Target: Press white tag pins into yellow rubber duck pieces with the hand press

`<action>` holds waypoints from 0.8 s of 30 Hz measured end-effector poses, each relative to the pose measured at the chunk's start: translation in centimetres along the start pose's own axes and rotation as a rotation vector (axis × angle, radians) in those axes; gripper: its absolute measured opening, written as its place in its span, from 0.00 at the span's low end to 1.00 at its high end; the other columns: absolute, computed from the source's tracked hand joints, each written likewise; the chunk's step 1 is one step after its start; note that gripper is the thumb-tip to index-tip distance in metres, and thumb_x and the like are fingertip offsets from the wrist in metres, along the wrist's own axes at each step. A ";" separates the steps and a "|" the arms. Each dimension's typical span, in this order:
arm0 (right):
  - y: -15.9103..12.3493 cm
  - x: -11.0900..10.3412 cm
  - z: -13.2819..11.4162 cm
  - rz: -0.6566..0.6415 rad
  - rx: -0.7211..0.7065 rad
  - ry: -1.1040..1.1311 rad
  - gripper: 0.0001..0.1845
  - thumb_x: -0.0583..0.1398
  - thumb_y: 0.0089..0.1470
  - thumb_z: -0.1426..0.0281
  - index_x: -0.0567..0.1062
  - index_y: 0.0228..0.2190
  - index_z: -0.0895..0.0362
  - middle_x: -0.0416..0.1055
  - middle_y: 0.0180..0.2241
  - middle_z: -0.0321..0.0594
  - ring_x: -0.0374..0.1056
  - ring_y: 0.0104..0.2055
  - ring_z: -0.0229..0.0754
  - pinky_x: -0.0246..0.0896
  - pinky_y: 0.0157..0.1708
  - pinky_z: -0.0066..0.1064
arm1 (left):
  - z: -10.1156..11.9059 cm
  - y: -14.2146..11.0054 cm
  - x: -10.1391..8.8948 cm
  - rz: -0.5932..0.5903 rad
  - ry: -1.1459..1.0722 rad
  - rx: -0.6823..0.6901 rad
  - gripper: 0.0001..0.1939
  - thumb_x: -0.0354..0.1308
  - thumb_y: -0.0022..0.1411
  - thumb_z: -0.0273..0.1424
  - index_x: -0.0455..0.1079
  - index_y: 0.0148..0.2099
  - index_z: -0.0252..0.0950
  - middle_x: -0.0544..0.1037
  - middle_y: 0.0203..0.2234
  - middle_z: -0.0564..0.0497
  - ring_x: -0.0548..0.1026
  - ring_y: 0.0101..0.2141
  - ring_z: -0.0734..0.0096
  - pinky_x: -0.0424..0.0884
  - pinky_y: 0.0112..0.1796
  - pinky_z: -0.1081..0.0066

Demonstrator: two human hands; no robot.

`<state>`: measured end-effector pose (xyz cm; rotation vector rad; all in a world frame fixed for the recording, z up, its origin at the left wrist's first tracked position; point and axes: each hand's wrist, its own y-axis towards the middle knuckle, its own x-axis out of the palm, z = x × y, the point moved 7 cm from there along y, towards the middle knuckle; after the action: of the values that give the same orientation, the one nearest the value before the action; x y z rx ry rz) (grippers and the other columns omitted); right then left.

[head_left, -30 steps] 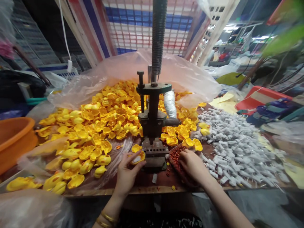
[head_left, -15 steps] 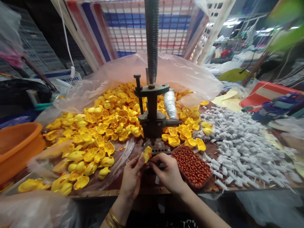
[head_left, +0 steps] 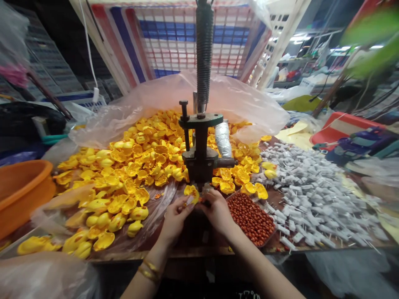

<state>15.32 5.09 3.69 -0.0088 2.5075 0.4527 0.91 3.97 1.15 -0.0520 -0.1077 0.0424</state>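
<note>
My left hand (head_left: 175,216) pinches a yellow plastic duck shell (head_left: 191,192) in front of a dark hand press (head_left: 202,155). A small whitish piece shows by those fingertips; I cannot tell what it is. Close beside the shell, at the press base, my right hand (head_left: 220,211) has its fingers closed together. A small reddish spot shows by its fingertips, but what they grip is hidden. To the right of this hand stands a clear tray of reddish-brown beads (head_left: 251,218).
Yellow duck shell halves (head_left: 118,182) lie heaped behind and left of the press. Grey-white small blocks with metal pins (head_left: 314,195) cover the table's right side. An orange tub (head_left: 25,182) stands far left. Clear plastic sheeting (head_left: 249,95) rises behind the heap.
Both hands have moved slightly up and forward toward the press base. The duck shell has turned and now shows more of its open side. The whole view has shifted slightly.
</note>
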 end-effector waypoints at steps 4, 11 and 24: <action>1.4 0.6 3.2 -0.113 0.100 -0.136 0.06 0.64 0.41 0.80 0.77 0.23 0.56 0.72 0.28 0.38 0.68 0.32 0.41 0.64 0.35 0.32 | 0.1 2.6 0.0 -0.016 0.268 0.169 0.20 0.64 0.50 0.42 0.78 0.41 0.35 0.75 0.39 0.45 0.73 0.43 0.60 0.69 0.46 0.60; 11.6 -10.6 3.5 0.260 0.257 0.416 0.14 0.56 0.56 0.61 0.73 0.26 0.58 0.70 0.22 0.36 0.66 0.26 0.37 0.62 0.27 0.28 | 1.3 3.2 1.5 -0.188 0.554 0.332 0.14 0.57 0.58 0.34 0.76 0.45 0.37 0.71 0.40 0.45 0.72 0.43 0.61 0.67 0.48 0.59; 8.9 -16.3 -10.6 0.561 -0.300 0.626 0.15 0.59 0.55 0.56 0.70 0.29 0.55 0.64 0.25 0.32 0.63 0.25 0.31 0.60 0.25 0.24 | 1.4 3.8 1.9 -0.188 0.571 0.232 0.11 0.57 0.56 0.36 0.77 0.33 0.35 0.73 0.33 0.47 0.72 0.37 0.62 0.68 0.43 0.62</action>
<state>22.07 8.60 23.68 0.5203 3.0012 1.2099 2.51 7.93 2.55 0.1784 0.4635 -0.1479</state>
